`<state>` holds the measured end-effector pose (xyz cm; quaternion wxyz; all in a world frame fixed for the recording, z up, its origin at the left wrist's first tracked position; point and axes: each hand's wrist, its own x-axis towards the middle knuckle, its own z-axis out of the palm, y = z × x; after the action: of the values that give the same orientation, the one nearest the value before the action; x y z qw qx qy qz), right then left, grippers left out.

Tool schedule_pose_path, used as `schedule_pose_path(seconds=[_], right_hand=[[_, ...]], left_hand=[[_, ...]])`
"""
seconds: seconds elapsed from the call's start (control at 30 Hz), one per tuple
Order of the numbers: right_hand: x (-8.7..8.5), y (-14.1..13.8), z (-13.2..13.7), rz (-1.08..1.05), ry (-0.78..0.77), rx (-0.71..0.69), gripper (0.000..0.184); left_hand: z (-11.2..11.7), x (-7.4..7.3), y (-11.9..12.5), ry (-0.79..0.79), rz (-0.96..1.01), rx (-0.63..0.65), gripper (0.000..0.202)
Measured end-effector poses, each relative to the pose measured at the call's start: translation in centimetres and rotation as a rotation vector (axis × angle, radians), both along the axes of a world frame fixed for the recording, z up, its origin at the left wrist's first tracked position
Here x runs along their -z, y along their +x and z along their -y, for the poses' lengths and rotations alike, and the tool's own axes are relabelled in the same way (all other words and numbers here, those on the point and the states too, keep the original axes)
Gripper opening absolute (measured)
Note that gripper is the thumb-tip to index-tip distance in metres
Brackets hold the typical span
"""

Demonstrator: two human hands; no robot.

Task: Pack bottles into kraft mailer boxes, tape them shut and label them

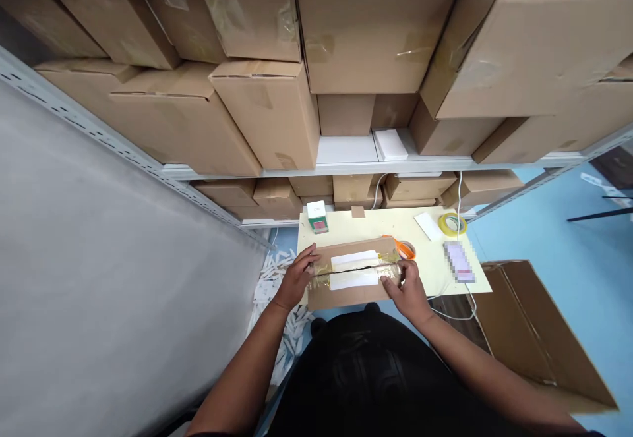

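A flat cardboard box (pixel 353 298) with a dark seam along its middle lies at the near edge of the small table. White paper and clear yellowish tape cross that seam. My left hand (pixel 297 277) grips the box's left end, thumb on top. At the right end my right hand (pixel 407 289) closes on the same box, its thumb pressed on the taped part. Just behind the box lies an orange-handled tool (pixel 405 249), partly hidden, so its kind is unclear.
On the pale yellow table (pixel 341 223) stand a green-and-white small box (pixel 317 217), a yellow tape roll (pixel 452 224), a white card (pixel 428 226) and a phone (pixel 459 262). Shelves of cartons (pixel 376 35) rise behind. An open carton (pixel 539 331) sits right; white strips (pixel 267 292) cover the floor left.
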<state>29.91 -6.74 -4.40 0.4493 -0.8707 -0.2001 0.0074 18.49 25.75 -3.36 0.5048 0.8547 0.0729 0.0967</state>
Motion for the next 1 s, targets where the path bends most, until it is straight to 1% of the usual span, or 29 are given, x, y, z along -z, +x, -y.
schedule_pose_path(seconds=[0.1, 0.2, 0.27, 0.37, 0.5, 0.57, 0.67, 0.73, 0.8, 0.93, 1.0], right_hand=[[-0.2, -0.8, -0.6, 0.014, -0.028, 0.009, 0.059], [-0.7, -1.6, -1.0, 0.046, -0.105, -0.051, 0.057], [-0.7, -1.9, -1.2, 0.063, -0.136, -0.065, 0.054], [-0.3, -1.9, -1.3, 0.081, -0.145, -0.062, 0.053], [0.2, -1.6, -1.7, 0.117, -0.174, -0.082, 0.050], [0.2, -1.4, -1.9, 0.135, -0.185, -0.100, 0.051], [0.5, -1.4, -2.1, 0.124, -0.161, -0.140, 0.055], [1.2, -1.5, -2.2, 0.082, -0.122, -0.191, 0.058], [2.5, -1.6, -2.3, -0.014, -0.082, -0.241, 0.057], [5.4, -1.6, -2.4, -0.223, -0.041, -0.274, 0.054], [6.1, -1.6, -2.4, -0.246, -0.038, -0.271, 0.054]], left_hand=[[0.2, 0.2, -0.3, 0.160, -0.078, -0.029, 0.024], [0.7, 0.9, -0.7, 0.239, -0.106, -0.027, 0.013], [1.1, 1.8, -1.0, 0.260, -0.088, -0.052, 0.015], [1.5, 3.6, -1.2, 0.288, -0.033, -0.107, 0.025], [1.9, 5.8, -1.0, 0.315, 0.005, -0.130, 0.030], [2.0, 6.4, -1.0, 0.321, 0.020, -0.142, 0.031], [1.8, 6.7, -1.3, 0.333, 0.051, -0.162, 0.032], [1.3, 6.7, -1.6, 0.351, 0.067, -0.189, 0.033], [0.6, 6.7, -2.0, 0.387, 0.074, -0.206, 0.033], [-0.3, 6.9, -2.6, 0.480, 0.076, -0.159, 0.032], [-0.3, 7.0, -2.6, 0.511, 0.077, -0.149, 0.032]])
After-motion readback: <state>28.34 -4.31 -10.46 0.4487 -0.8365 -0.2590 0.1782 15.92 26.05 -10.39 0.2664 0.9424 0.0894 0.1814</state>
